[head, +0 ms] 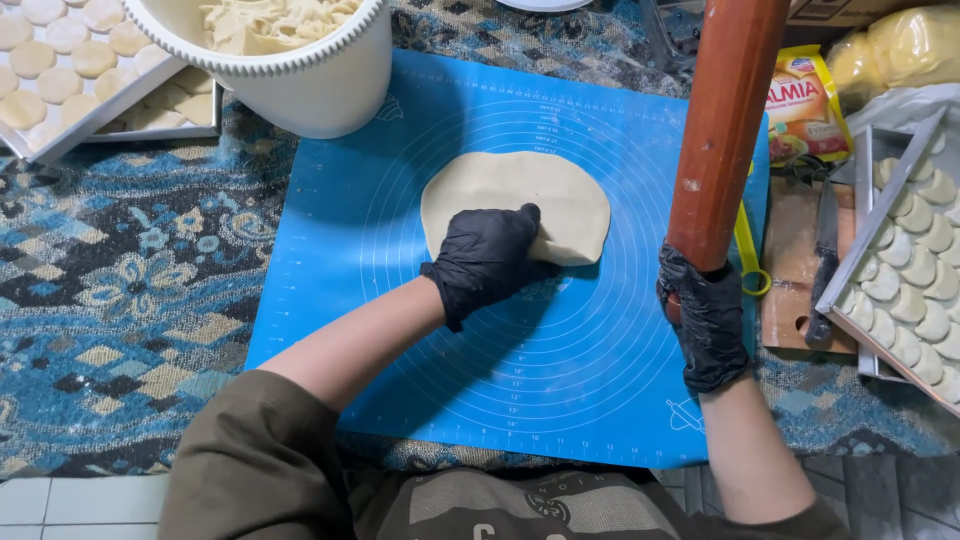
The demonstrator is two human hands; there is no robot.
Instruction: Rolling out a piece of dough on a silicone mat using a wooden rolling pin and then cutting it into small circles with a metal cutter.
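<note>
A flat oval sheet of pale dough [520, 195] lies on a blue silicone baking mat [340, 220] printed with white rings. My left hand [488, 262], in a black glove, grips the dough's near edge. My right hand [705, 320], also in a black glove, is closed around the lower end of a reddish-brown wooden rolling pin [728, 120]. The pin stands nearly upright over the mat's right edge, its top out of view.
A white bucket [320, 85] of dough scraps stands at the mat's far left corner. Metal trays of small dough pieces sit at top left [60, 60] and far right [915, 260]. A knife [825, 265], a cutting board and a yellow packet [805, 105] lie right of the mat.
</note>
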